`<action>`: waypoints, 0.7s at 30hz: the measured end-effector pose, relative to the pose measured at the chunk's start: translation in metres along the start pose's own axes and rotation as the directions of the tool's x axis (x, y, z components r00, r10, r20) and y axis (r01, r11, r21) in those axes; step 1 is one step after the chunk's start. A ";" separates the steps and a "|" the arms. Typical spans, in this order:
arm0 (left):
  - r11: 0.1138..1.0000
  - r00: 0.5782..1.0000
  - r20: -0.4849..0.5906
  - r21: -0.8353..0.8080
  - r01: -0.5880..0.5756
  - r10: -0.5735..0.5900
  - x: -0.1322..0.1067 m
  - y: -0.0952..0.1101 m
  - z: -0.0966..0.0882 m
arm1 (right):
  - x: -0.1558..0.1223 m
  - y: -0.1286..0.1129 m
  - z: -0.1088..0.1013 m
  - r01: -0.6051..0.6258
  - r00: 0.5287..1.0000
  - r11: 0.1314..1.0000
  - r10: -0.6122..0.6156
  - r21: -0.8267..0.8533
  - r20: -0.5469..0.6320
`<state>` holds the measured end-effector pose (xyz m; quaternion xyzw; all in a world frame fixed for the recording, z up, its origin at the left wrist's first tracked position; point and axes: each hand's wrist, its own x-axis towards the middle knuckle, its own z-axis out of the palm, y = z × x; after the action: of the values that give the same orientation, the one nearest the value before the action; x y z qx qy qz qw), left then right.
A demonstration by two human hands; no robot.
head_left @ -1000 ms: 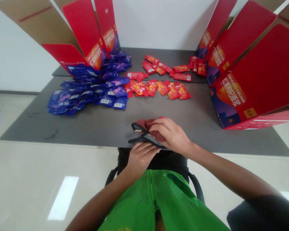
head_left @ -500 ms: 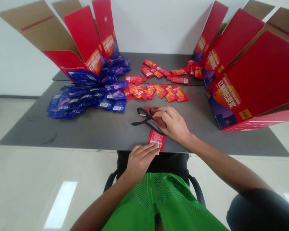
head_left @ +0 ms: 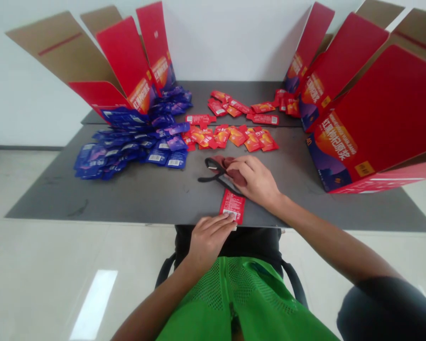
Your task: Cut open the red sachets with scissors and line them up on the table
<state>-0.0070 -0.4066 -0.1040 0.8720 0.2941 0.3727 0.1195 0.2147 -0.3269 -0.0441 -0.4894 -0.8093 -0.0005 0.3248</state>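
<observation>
My right hand (head_left: 257,182) rests on a dark red pouch with a black strap (head_left: 218,170) in the middle of the grey table (head_left: 145,194), fingers curled over the cloth. A single red sachet (head_left: 233,206) lies flat at the table's near edge. My left hand (head_left: 209,237) lies at that edge with fingers stretched out, their tips touching the sachet's lower end. A heap of blue sachets (head_left: 135,142) spreads at the left. Several red sachets (head_left: 234,135) lie in a row beyond the pouch.
Open red cartons stand at the back left (head_left: 128,66) and along the right (head_left: 372,118). More red sachets (head_left: 244,106) lie at the far side. The floor is pale tile. My green mesh vest (head_left: 244,303) fills the bottom of the view.
The right hand carried the pouch from the near edge toward the table's middle. A red sachet that was hidden now lies at the edge under my left fingertips.
</observation>
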 end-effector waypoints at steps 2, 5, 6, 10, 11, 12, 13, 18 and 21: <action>1.000 1.000 0.003 0.001 0.016 -0.016 0.001 0.001 -0.001 | -0.015 -0.025 -0.001 0.059 0.996 0.993 -0.064 0.098 0.054; 0.999 0.999 0.032 0.001 0.040 -0.040 0.002 0.002 -0.002 | -0.031 -0.037 0.008 0.116 0.979 0.979 -0.141 0.167 0.150; 0.999 0.999 0.036 -0.004 0.036 -0.035 0.002 0.002 -0.003 | -0.031 -0.031 0.012 0.102 0.979 0.983 -0.127 0.153 0.157; 1.000 1.000 0.016 -0.013 0.005 -0.005 0.001 0.000 -0.001 | -0.004 0.019 0.019 0.032 0.993 0.998 -0.026 -0.051 0.117; 1.000 1.000 0.014 -0.009 0.006 -0.006 0.001 0.000 0.000 | 0.003 0.028 0.016 0.034 0.995 0.995 -0.024 -0.092 0.100; 1.000 1.000 0.008 -0.007 0.006 -0.006 0.001 -0.001 0.000 | 0.008 0.032 0.013 0.035 0.997 0.993 -0.027 -0.111 0.076; 1.000 1.000 0.000 -0.006 0.006 -0.006 0.001 -0.001 0.001 | 0.011 0.029 0.008 0.033 0.999 0.994 -0.028 -0.105 0.043; 0.999 0.999 0.014 -0.009 0.034 -0.034 0.001 0.001 0.000 | -0.018 -0.029 -0.001 0.100 0.994 0.988 -0.105 0.115 0.042; 0.998 0.996 0.063 -0.005 0.056 -0.056 0.002 0.002 -0.001 | -0.033 -0.039 0.009 0.121 0.980 0.980 -0.143 0.155 0.141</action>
<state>-0.0061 -0.4070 -0.1011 0.8743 0.3133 0.3426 0.1418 0.1896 -0.3701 -0.0561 -0.4081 -0.8602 0.0743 0.2967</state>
